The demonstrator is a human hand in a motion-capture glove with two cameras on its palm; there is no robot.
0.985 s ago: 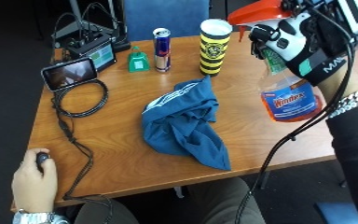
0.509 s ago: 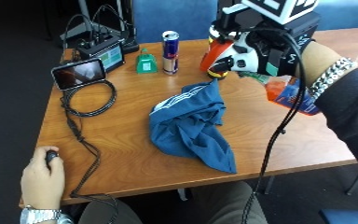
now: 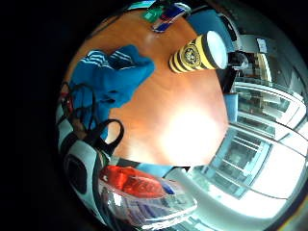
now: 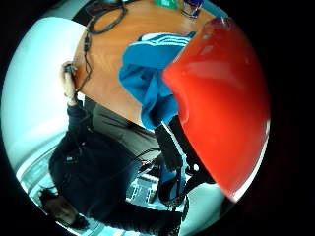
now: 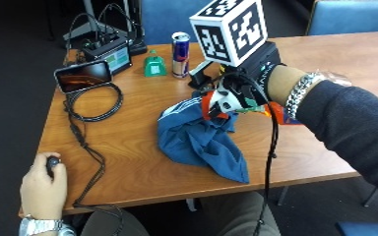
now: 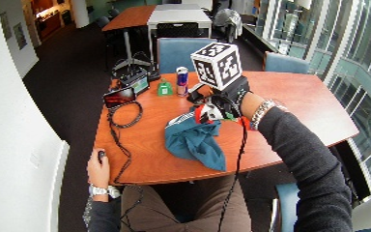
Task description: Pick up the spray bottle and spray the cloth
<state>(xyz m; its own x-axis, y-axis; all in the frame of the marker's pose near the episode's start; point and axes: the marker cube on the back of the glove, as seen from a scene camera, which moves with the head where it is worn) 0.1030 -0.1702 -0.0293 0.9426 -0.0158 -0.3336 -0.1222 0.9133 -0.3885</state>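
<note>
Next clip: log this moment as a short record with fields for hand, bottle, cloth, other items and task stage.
hand: gloved right hand grips the spray bottle, held over the table
bottle: orange spray head points down at the cloth, just above its upper edge; body hidden behind the hand
cloth: blue cloth lies crumpled near the front edge
other items: energy drink can, green object, small screen, coiled cable, striped cup
bare hand: left hand rests at the table corner
task stage: bottle picked up; spraying not visible
</note>
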